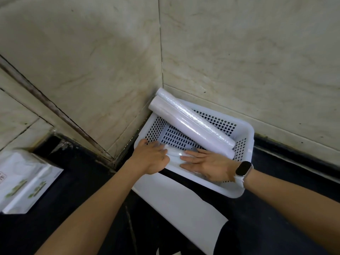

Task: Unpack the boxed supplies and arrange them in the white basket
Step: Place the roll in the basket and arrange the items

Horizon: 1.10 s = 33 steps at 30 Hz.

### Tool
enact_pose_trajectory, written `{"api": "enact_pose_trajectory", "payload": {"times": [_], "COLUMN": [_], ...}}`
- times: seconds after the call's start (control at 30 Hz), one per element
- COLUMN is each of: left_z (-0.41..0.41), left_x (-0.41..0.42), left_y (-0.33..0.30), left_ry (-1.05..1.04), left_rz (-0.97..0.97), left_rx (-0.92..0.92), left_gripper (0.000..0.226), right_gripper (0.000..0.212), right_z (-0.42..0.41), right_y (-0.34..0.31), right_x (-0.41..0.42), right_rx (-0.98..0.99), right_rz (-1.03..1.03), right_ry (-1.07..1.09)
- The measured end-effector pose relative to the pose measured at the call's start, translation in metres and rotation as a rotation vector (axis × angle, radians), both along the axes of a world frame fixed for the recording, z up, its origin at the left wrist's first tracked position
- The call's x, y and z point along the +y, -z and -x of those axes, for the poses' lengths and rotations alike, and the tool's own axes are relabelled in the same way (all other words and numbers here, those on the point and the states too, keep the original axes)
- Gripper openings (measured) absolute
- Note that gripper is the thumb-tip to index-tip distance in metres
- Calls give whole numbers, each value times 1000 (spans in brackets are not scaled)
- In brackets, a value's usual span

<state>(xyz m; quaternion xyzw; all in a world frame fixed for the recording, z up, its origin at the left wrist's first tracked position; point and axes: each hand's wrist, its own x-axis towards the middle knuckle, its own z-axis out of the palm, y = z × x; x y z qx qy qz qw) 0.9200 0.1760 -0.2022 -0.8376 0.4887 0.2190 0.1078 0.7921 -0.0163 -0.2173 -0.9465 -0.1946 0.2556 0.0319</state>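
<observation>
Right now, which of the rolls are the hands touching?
The short roll near the basket's front edge, between both hands; the two long rolls lean diagonally, untouched.

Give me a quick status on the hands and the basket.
Left hand and right hand flat on a small roll. Two long rolls propped in white basket. Nothing obstructing.

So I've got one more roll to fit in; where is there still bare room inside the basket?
The open patch is the perforated floor between the two long rolls lying diagonally and the basket's left wall. The near edge is crowded: the left hand and right hand rest on a small roll there. The far right corner behind the rolls looks narrow.
</observation>
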Motion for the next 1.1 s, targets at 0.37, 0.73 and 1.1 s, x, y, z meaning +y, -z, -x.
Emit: {"api": "enact_pose_trajectory", "payload": {"times": [0.37, 0.73, 1.1], "left_z": [35, 38, 43], "left_x": [12, 9, 6], "left_y": [8, 9, 9], "left_ry": [-307, -371, -398], "left_rz": [583, 710, 730], "left_rx": [-120, -123, -180], "left_gripper": [43, 34, 37], "right_gripper": [55, 58, 65], "right_z": [-4, -8, -23], "right_y": [-15, -4, -26], "right_x": [-5, -5, -25], "right_rx": [-541, -638, -462], "right_rz": [-150, -127, -364], "right_ry": [754, 750, 768]}}
